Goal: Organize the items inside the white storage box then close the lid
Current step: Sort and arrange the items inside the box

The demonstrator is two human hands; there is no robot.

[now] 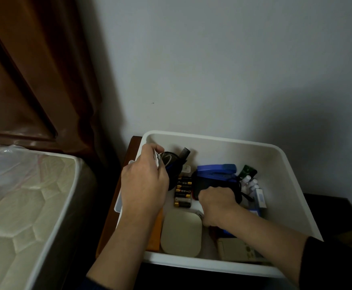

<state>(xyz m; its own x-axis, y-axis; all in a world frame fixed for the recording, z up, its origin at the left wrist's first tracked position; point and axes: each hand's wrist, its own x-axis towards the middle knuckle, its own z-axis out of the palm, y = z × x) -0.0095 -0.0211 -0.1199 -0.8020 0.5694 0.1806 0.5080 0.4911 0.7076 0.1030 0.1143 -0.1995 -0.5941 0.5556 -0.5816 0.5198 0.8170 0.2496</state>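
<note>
A: Sorting's under way in the white storage box [275, 164], open on a dark stand against the wall, no lid in sight.

B: It's crowded: cream case [181, 233], blue stapler [216, 170], row of batteries [183, 191].

A: Left hand [143, 185] pinches a small white piece at the far left corner; right hand [216, 201] is curled round a dark pouch [204, 183].

B: Next, I'd say, each needs a free slot.

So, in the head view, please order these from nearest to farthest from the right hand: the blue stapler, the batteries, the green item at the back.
From the right hand:
1. Blue stapler, just behind the hand.
2. Batteries, to its left.
3. Green item, at the back right.
</note>
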